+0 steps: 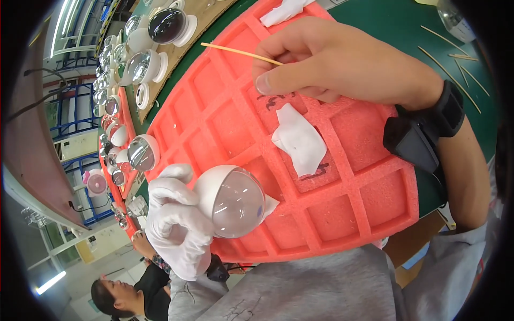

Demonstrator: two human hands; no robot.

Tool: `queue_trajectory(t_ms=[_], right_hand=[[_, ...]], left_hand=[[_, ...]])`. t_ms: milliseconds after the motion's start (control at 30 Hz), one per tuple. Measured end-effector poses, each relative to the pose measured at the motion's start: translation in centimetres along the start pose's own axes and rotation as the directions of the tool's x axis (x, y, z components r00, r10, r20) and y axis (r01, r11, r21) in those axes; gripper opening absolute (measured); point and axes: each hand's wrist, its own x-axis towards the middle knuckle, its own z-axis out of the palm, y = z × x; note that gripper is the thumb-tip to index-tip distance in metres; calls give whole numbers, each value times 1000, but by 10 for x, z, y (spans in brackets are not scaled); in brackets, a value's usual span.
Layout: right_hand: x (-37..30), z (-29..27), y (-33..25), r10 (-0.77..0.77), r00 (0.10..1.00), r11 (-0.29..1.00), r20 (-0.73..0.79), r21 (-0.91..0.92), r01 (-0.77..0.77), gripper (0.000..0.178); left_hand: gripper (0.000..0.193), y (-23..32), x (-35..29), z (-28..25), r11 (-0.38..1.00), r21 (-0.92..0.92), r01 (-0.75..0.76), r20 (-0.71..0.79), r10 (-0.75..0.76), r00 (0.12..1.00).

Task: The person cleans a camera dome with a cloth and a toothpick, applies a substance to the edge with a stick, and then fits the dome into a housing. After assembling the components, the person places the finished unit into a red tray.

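Note:
My left hand (179,219), in a white glove, grips a ball-shaped piece (238,203) with a white back shell and a clear dome facing right. A small bluish spot shows near the dome's right side. My bare right hand (316,61) pinches a thin wooden stick (235,52) between thumb and fingers, its free end pointing left. Under both hands lies a red foam tray (334,219) with square compartments. A crumpled white cloth (300,140) rests in one compartment below my right hand. The white corner beside the dome is mostly hidden behind it.
Several loose sticks (450,69) lie on the green table (396,27) at right, near a clear container (456,20). Another white cloth (286,10) sits at the tray's far edge. Dome pieces (142,67) line a board at left. A person (128,297) is at lower left.

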Motion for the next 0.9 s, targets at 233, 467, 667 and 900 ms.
queue_trajectory(t_ms=[233,467,667,900], right_hand=[[-3,0,-10,81,996,988,-26,-127,-84,23],[8,-17,-16,45,975,983,216,-184,-4,33],[7,-13,-21,68,978,983,198,-183,-31,32],[1,-14,-32,207,947,959,244,-243,-147,33]], left_hand=[[16,4,-2,8,997,-61,48,-175,-58,983],[16,1,-3,7,998,-57,-1,-182,-9,983],[14,-2,-5,2,998,-35,-50,-144,44,989],[12,0,-4,6,999,-40,-17,-177,10,984]])
